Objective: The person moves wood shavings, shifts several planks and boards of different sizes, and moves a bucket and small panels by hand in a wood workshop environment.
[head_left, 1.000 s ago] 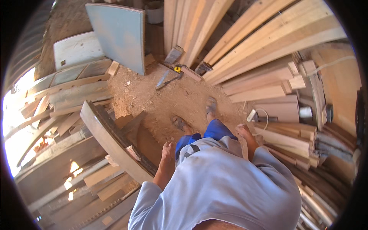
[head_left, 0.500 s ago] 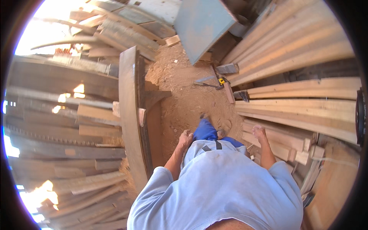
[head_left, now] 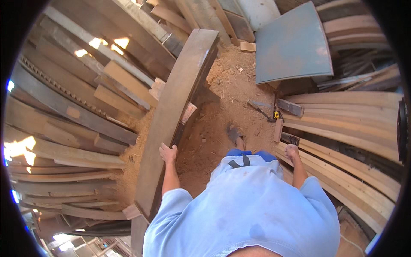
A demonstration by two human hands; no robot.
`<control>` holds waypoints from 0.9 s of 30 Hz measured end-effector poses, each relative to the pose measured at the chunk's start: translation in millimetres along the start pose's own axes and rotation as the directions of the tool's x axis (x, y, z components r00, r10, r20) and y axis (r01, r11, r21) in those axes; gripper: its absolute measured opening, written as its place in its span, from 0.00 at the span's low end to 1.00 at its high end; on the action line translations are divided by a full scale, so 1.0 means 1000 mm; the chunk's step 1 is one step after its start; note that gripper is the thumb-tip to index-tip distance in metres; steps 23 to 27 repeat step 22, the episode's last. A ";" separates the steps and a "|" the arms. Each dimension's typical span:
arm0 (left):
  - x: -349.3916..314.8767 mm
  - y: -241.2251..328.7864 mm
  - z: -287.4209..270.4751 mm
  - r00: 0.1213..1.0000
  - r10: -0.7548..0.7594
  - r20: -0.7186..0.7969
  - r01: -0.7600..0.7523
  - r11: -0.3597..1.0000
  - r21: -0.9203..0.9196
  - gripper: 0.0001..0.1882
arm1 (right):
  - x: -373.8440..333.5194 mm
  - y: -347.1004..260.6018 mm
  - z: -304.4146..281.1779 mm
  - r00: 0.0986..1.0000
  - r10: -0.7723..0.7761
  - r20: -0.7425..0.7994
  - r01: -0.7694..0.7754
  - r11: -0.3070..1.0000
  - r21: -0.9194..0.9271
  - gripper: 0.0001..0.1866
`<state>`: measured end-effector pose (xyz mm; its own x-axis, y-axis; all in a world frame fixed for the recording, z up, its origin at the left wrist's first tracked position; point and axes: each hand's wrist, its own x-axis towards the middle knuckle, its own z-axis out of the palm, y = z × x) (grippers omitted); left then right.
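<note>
My left hand (head_left: pixel 168 153) is over the inner edge of a long wooden bench (head_left: pixel 180 81), thumb apart and fingers extended. It seems to rest on the bench top, though I cannot tell how firmly. My right hand (head_left: pixel 292 153) is curled into a loose fist beside the stacked planks (head_left: pixel 334 165), with nothing visible in it. Just beyond that fist is a small dark object (head_left: pixel 290 138) by the plank ends. Farther ahead on the floor, a yellow and black tape measure (head_left: pixel 276 115) lies among a dark slim tool (head_left: pixel 260 110) and a reddish wood block (head_left: pixel 278 129).
Sawdust and chips cover the floor (head_left: pixel 231 90) between bench and planks. A blue-grey panel (head_left: pixel 293 47) stands at the far right. Many boards (head_left: pixel 68 150) lie left of the bench. A small block (head_left: pixel 188 112) juts from the bench's side.
My view has turned, and I have stepped forward along the bench. My left hand has gone from beside my leg to the bench edge. My right hand remains curled, nearer the plank ends.
</note>
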<state>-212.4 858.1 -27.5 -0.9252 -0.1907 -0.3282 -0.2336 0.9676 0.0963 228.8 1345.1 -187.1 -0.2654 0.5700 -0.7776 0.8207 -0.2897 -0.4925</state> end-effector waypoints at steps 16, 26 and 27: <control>0.048 -0.014 -0.005 0.957 -0.029 0.288 -0.021 0.986 0.167 0.52 | 0.104 -0.153 0.077 0.933 -0.086 0.351 0.157 0.971 -0.178 0.05; 0.048 -0.026 0.000 0.934 -0.113 0.340 0.051 0.981 0.185 0.54 | 0.081 -0.230 0.123 0.914 -0.026 0.406 0.137 0.959 -0.247 0.10; 0.048 -0.026 0.000 0.934 -0.113 0.340 0.051 0.981 0.185 0.54 | 0.081 -0.230 0.123 0.914 -0.026 0.406 0.137 0.959 -0.247 0.10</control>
